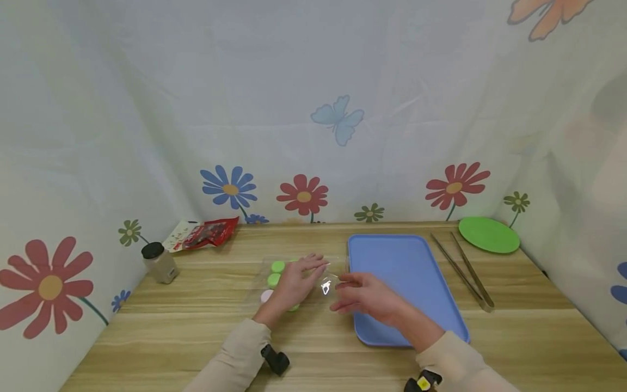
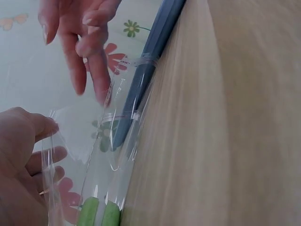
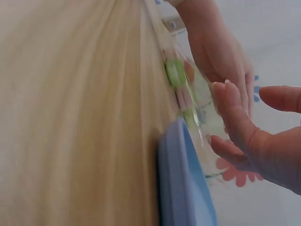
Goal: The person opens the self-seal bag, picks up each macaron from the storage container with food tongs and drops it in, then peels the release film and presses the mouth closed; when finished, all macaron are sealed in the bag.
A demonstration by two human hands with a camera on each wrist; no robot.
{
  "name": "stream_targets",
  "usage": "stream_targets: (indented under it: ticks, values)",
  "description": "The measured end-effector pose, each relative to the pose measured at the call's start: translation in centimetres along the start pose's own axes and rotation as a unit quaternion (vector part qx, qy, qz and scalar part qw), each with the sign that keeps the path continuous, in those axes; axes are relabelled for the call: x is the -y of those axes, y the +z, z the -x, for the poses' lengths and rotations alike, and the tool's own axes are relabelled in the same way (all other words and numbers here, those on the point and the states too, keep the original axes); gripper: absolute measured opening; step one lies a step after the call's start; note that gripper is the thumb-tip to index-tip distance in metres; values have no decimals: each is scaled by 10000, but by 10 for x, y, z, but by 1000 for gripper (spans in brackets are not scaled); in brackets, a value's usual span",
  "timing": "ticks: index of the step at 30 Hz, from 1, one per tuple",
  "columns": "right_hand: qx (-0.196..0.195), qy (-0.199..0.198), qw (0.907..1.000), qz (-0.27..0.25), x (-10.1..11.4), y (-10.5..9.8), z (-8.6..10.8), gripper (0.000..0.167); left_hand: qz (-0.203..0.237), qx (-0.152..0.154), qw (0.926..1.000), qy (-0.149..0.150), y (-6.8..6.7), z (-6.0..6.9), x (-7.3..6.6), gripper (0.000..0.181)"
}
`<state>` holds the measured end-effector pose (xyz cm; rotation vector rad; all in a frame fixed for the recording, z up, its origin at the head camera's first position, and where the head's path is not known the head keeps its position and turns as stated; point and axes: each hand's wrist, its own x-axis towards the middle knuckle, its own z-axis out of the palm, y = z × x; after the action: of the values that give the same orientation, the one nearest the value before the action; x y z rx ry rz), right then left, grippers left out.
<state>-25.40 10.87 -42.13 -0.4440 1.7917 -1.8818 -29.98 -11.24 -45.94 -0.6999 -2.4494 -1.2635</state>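
A clear plastic package [image 1: 325, 285] lies on the wooden table, left of the blue tray [image 1: 401, 283], with green and pinkish round pieces [image 1: 274, 280] inside. My left hand [image 1: 296, 280] rests over it, fingers extended, and in the left wrist view the left hand [image 2: 23, 160] is against the clear plastic. Above the package's right part, by the tray's left edge, is my right hand [image 1: 367, 299] with its fingers loosely bent and apart. The right wrist view has the right hand [image 3: 263, 136] near the plastic; whether its fingertips touch it I cannot tell.
Metal tongs [image 1: 465, 272] lie right of the tray, and a green plate [image 1: 489, 234] sits at the back right. At the left stand a black-lidded jar [image 1: 160, 263] and, behind it, a red and white packet [image 1: 203, 234]. A flowered curtain [image 1: 274, 109] hangs behind the table.
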Motion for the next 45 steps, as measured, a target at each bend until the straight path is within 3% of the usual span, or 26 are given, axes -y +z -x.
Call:
stream_targets:
  ticks: [3,6,13,16,20,23,26,29,31,37,42,45]
  values:
    - [259,380,9968,-661,-2,7,1,65,16,36,10000,-80,-1,0,-2,26]
    - [313,565,9933,-960,-3,11,0,66,42,36,9999,-110,-1,0,-3,26]
    - [363,600,9921,-1045,-4,11,-1,70,62,-16,10000,28,-1,-1,-1,25]
    - [336,585,9925,-1020,-6,10,0,70,152,11,9997,-198,-4,-2,-3,27]
    - [236,550,9939,-922,-9,9,0,65,116,88,9990,-427,-17,-19,-13,29]
    - [165,544,9946,-867,-9,8,0,61,-225,454,9982,-328,-29,-44,-13,28]
    - [176,559,9948,-838,-9,8,-1,59,-543,1262,9898,-372,-35,-66,-1,29]
    - [229,613,9947,-790,-9,8,0,59,-841,2111,9722,-567,-35,-78,17,33]
    - [259,661,9946,-751,-9,7,1,59,-1097,2424,9612,-723,-36,-81,27,33]
    - [416,740,9943,-651,-8,5,0,60,-1691,2483,9414,-1532,-48,-81,41,27]
    - [571,694,9951,-420,-5,-3,1,57,-1484,2726,9322,-1864,-66,-74,54,12]
    - [588,557,9965,217,1,-13,2,54,-1319,2774,9288,-2074,-77,-62,59,11]
